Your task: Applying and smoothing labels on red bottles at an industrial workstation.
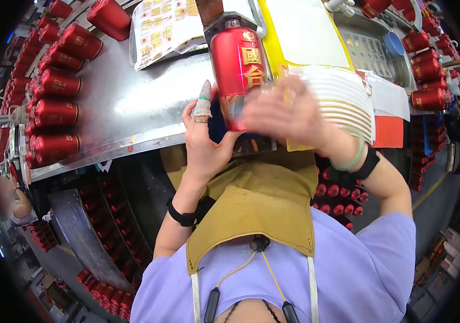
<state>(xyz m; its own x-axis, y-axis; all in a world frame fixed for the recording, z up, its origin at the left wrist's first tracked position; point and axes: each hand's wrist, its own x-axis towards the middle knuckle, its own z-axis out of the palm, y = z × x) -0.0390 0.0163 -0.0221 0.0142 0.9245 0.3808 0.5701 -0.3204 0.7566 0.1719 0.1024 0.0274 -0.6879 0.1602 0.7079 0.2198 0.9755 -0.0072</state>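
A glossy red bottle [236, 59] with gold lettering lies on its side in front of me. Its neck points away, seated against a dark metal holder [210, 12]. My left hand [204, 142] steadies the base end from the left, thumb at the bottom edge. One of its fingers wears a white wrapping and a grey fingertip cover. Over the bottle's lower right side is my right hand [289, 110], smeared by motion; its fingers cannot be made out. A gold decal sheet [168, 29] rests on a tray beyond my left hand.
Several red bottles [57, 110] stand in rows along the left of the metal table [117, 97]. Right of my work are a yellow-edged board [310, 32], ribbed white strips [343, 99], a red sheet [388, 132] and a water tray [367, 54] with a blue bowl [393, 43].
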